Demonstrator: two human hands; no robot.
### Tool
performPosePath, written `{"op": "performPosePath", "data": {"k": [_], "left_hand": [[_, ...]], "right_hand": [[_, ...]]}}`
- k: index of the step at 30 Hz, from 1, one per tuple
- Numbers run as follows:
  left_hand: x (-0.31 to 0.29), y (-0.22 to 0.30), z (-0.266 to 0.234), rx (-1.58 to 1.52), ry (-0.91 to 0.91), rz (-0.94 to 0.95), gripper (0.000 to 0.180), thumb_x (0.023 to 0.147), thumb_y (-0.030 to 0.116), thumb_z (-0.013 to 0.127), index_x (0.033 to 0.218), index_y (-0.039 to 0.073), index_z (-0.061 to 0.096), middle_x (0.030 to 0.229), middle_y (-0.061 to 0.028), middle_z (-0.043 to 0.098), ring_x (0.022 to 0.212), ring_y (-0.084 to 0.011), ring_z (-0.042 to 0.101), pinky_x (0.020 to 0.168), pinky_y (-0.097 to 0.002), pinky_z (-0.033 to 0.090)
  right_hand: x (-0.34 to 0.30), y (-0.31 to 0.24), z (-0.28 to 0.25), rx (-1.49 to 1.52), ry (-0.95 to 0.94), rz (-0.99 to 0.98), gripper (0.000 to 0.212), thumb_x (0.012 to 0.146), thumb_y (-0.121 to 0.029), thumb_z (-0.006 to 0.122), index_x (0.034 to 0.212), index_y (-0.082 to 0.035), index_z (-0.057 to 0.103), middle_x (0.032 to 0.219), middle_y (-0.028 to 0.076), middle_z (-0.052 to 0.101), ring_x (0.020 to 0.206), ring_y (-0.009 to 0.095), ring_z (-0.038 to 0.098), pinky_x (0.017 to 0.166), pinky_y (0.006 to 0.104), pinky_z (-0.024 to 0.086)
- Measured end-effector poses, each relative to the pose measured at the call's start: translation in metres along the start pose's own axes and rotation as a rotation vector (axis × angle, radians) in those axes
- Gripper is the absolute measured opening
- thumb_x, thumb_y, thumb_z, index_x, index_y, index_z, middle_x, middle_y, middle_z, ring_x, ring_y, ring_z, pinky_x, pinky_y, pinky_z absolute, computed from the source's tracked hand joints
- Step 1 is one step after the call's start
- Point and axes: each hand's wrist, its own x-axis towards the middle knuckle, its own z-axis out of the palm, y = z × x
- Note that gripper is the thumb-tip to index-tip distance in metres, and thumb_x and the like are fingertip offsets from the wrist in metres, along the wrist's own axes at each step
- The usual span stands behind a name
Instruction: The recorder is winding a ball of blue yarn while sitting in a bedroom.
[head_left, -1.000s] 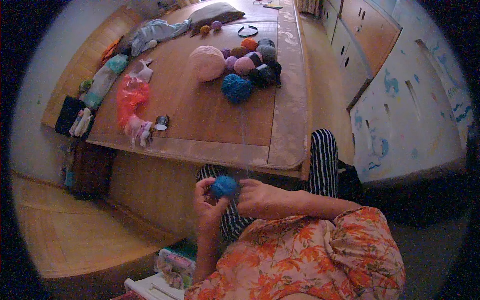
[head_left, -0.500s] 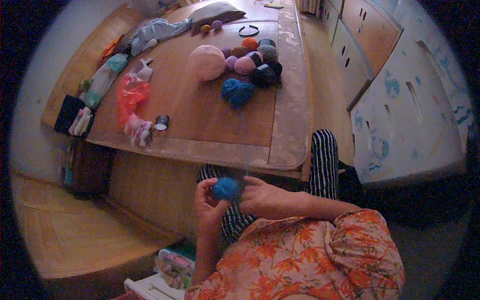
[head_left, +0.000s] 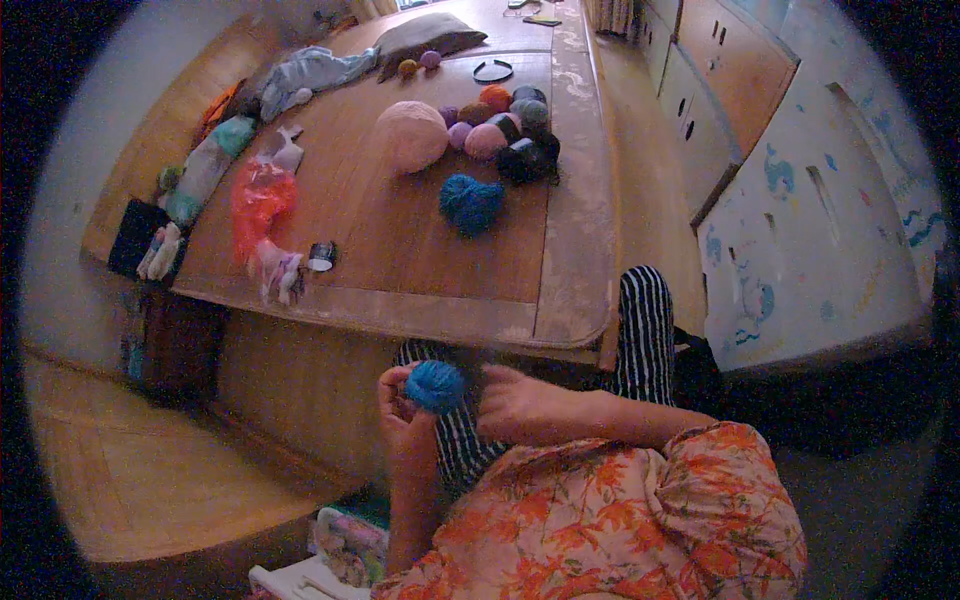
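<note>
My left hand [head_left: 399,408] holds a small ball of blue yarn [head_left: 436,386] over my lap, its fingers around the ball's left side. Just right of the ball, a small gap away, my right hand [head_left: 524,404] is closed with its fingers curled inward. What its fingertips pinch is too fine to make out. Ahead on the wooden table lies a larger loose blue skein [head_left: 471,204]. Behind the skein are a big pale pink yarn ball [head_left: 412,136] and a cluster of smaller balls in pink, purple, orange, brown, grey and black.
The table [head_left: 390,255] ends just in front of my striped knees. On it lie a red plastic bag [head_left: 264,205], a small dark roll [head_left: 322,256], a black headband [head_left: 493,71] and a cushion [head_left: 430,34]. Cabinets [head_left: 735,70] line the right; a white container [head_left: 348,545] stands lower left.
My left hand and the blue ball have shifted a little left and turned, widening the gap to my right hand. A faint strand above my right fingertips earlier is hard to see now.
</note>
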Motion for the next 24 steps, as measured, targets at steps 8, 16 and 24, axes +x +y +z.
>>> {"op": "performPosePath", "data": {"k": [8,16,24], "left_hand": [[-0.017,-0.025,-0.023,0.271,-0.667,-0.016,0.056,0.068,0.004,0.071,0.118,0.007,0.047,0.115,-0.0055,0.053,0.107,-0.0184,0.053,0.094,-0.0323,0.042],[-0.004,-0.010,-0.015,0.154,-0.088,-0.007,0.051,0.068,0.005,0.074,0.114,0.009,0.052,0.119,-0.0105,0.052,0.112,-0.0217,0.051,0.094,-0.0356,0.044],[-0.008,-0.018,-0.037,0.599,-0.683,0.129,0.051,0.062,0.004,0.070,0.111,0.004,0.054,0.117,-0.0119,0.052,0.113,-0.0251,0.051,0.098,-0.0352,0.040]], "right_hand": [[0.010,0.010,-0.038,0.053,0.079,0.021,0.014,0.074,-0.012,0.061,0.087,-0.012,0.057,0.082,0.006,0.054,0.088,0.028,0.055,0.097,0.0473,0.038],[-0.002,-0.005,-0.002,-0.008,-0.086,0.081,0.011,0.072,-0.010,0.059,0.082,-0.012,0.057,0.086,0.006,0.057,0.093,0.028,0.055,0.100,0.0458,0.037],[0.029,0.010,-0.048,0.163,-0.403,0.152,0.013,0.077,-0.012,0.058,0.088,-0.005,0.057,0.087,0.011,0.057,0.091,0.032,0.056,0.082,0.0446,0.044]]}}
